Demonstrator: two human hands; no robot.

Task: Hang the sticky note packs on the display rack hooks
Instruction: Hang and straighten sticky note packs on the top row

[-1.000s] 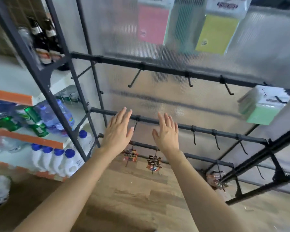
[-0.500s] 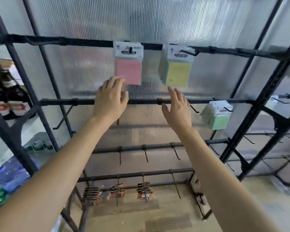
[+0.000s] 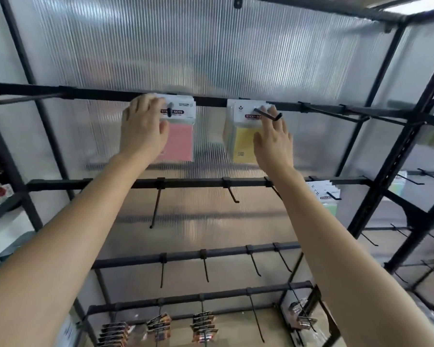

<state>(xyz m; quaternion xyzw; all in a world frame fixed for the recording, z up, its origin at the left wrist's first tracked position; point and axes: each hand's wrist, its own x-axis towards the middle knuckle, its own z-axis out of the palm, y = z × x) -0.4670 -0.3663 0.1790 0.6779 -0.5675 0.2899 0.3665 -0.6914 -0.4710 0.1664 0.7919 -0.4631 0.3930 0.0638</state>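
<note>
so the pink sticky note pack (image 3: 180, 140) is hanging on its hook (image 3: 170, 111) off the top rail (image 3: 85, 93), a bit left of centre, and the yellow sticky note pack (image 3: 242, 144) hangs on the next hook (image 3: 269, 115) just right of centre. Half a second back both hands were lower, hovering under the packs around the second rail (image 3: 191, 182). Now they've come up and sit right on them. The left hand (image 3: 143, 128) covers the left part of the pink pack's white header card, fingers close together and bent over its upper-left corner, thumb lying on the pink front. Honestly can't tell if that's a real grip or just pressing. The right hand (image 3: 273, 139) is on the yellow pack's right side, fingers pretty much straight and pointing up so the tips touch the header card right by the hook, thumb against the yellow front, nothing pinched. The view also sits closer and tilted up more than before. Further out, a green pack (image 3: 327, 196) hangs at the right end of the second rail, small carded packs (image 3: 158, 326) hang along the bottom row, and the ribbed clear panel (image 3: 211, 46) is behind the whole rack.
</note>
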